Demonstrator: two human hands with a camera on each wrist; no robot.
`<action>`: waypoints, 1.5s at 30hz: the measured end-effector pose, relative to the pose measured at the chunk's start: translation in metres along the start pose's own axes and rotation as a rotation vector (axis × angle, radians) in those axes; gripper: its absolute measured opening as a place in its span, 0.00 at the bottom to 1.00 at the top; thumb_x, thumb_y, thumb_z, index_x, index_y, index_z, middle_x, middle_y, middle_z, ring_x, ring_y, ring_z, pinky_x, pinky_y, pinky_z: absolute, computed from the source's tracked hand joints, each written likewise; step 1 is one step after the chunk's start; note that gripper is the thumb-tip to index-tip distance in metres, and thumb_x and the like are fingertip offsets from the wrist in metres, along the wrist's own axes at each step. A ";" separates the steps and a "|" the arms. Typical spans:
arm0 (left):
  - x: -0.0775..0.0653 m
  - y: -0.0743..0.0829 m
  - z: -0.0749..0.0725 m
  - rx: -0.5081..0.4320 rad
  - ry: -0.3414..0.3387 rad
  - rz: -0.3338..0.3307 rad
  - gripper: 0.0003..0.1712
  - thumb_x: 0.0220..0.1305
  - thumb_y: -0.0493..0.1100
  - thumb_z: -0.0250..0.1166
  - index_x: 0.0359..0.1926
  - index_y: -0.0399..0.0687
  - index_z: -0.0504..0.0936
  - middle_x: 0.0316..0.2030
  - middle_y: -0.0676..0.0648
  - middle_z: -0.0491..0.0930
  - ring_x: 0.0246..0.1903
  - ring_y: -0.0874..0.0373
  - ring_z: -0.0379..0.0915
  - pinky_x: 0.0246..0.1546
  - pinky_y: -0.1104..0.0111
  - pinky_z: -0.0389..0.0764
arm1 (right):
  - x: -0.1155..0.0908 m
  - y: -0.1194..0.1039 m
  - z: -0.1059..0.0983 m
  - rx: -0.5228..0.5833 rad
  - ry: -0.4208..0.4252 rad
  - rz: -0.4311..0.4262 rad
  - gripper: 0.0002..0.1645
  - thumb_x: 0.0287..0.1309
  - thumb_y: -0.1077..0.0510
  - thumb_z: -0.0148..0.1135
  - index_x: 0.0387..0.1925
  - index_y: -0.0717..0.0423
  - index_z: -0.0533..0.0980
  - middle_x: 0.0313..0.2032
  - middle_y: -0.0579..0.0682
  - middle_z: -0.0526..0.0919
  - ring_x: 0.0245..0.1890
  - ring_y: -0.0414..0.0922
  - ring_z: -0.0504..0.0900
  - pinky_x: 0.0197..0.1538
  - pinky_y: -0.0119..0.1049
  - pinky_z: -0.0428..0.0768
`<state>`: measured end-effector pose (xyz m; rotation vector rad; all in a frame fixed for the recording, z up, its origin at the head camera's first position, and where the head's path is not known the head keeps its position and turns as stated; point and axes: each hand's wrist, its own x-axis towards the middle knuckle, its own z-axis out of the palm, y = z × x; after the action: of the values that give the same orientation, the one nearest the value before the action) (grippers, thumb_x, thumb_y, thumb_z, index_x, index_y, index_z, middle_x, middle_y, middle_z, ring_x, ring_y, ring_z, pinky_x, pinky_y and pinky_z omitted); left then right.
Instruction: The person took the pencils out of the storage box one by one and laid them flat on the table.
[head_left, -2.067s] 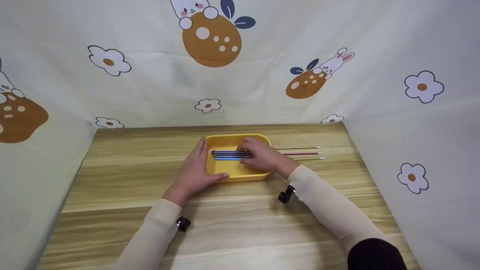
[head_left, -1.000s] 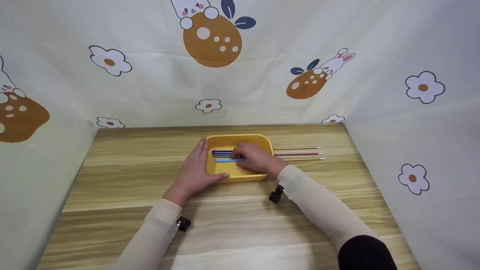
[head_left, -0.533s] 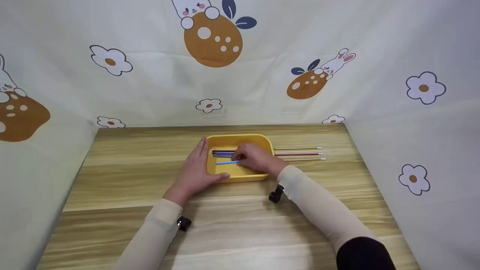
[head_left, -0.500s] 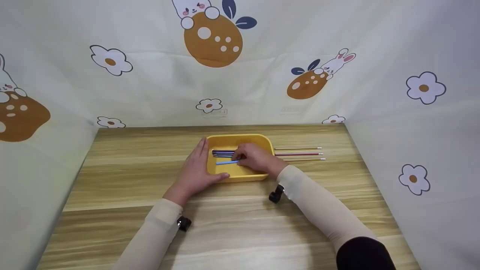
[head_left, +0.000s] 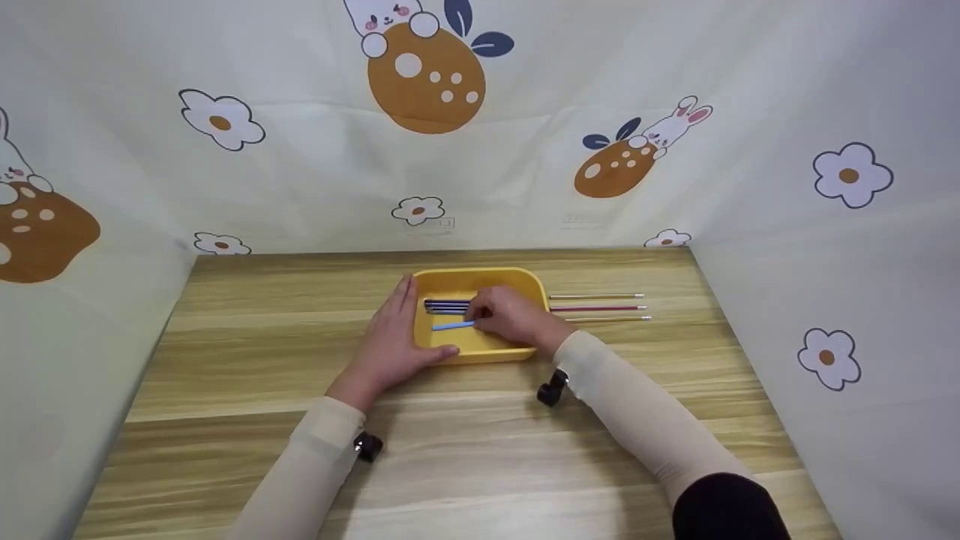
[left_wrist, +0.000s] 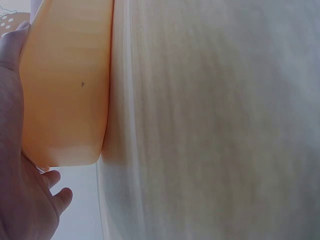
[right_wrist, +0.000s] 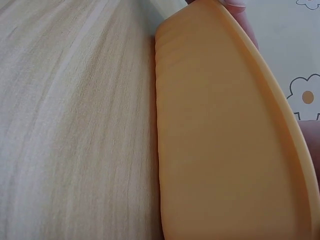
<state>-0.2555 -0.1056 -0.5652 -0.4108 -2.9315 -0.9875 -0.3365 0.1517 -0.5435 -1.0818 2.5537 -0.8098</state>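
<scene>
A yellow plastic bin [head_left: 517,271] stands on the table. My left hand [head_left: 386,337] rests against its left side, fingers straight along the wall and thumb stretched over the near rim; the left wrist view shows the hand [left_wrist: 27,200] beside the bin wall [left_wrist: 67,90]. My right hand [head_left: 510,311] reaches inside, finger and thumb pinching a light blue pencil [head_left: 450,326]. Several dark blue and purple pencils [head_left: 446,306] lie side by side behind it, their right parts hidden by that hand. In the right wrist view the bin's outer wall [right_wrist: 220,130] hides the pinching fingertips.
Right of the bin, three pencils with white ends lie on the wooden table [head_left: 465,465]: a tan one [head_left: 596,296], a red one [head_left: 596,308] and another tan one [head_left: 611,319]. Cream patterned cloth [head_left: 315,172] encloses the table's back and sides.
Inside the bin my right hand has shifted left. The light blue pencil has come away from the dark ones toward the near side and now slants slightly. The left hand has stayed put.
</scene>
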 end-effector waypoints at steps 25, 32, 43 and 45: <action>0.001 0.002 -0.001 -0.017 0.005 0.017 0.82 0.58 0.75 0.79 0.89 0.35 0.41 0.89 0.37 0.41 0.86 0.38 0.44 0.85 0.45 0.53 | -0.002 0.001 -0.007 0.037 0.067 -0.136 0.10 0.65 0.67 0.72 0.47 0.61 0.89 0.43 0.50 0.86 0.45 0.45 0.81 0.54 0.42 0.82; 0.001 0.002 -0.001 -0.017 0.005 0.006 0.83 0.57 0.76 0.79 0.90 0.37 0.40 0.89 0.38 0.40 0.86 0.38 0.43 0.85 0.45 0.53 | -0.005 -0.004 -0.013 0.030 0.098 -0.168 0.10 0.65 0.68 0.71 0.46 0.62 0.89 0.43 0.51 0.87 0.44 0.45 0.81 0.53 0.43 0.82; 0.000 0.002 -0.002 -0.004 0.009 0.008 0.82 0.56 0.75 0.79 0.89 0.36 0.41 0.89 0.36 0.42 0.86 0.38 0.43 0.85 0.44 0.53 | -0.013 -0.012 -0.020 0.009 0.096 -0.150 0.11 0.66 0.67 0.70 0.48 0.61 0.89 0.46 0.50 0.87 0.48 0.46 0.83 0.55 0.43 0.84; 0.000 0.002 -0.002 -0.002 0.009 0.005 0.82 0.56 0.76 0.79 0.90 0.36 0.42 0.89 0.36 0.42 0.87 0.38 0.43 0.85 0.45 0.54 | -0.014 -0.013 -0.020 0.001 0.101 -0.161 0.11 0.65 0.67 0.70 0.48 0.61 0.89 0.46 0.52 0.87 0.47 0.47 0.83 0.55 0.44 0.84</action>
<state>-0.2552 -0.1051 -0.5620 -0.4120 -2.9200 -0.9890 -0.3279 0.1629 -0.5192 -1.2910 2.5723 -0.9267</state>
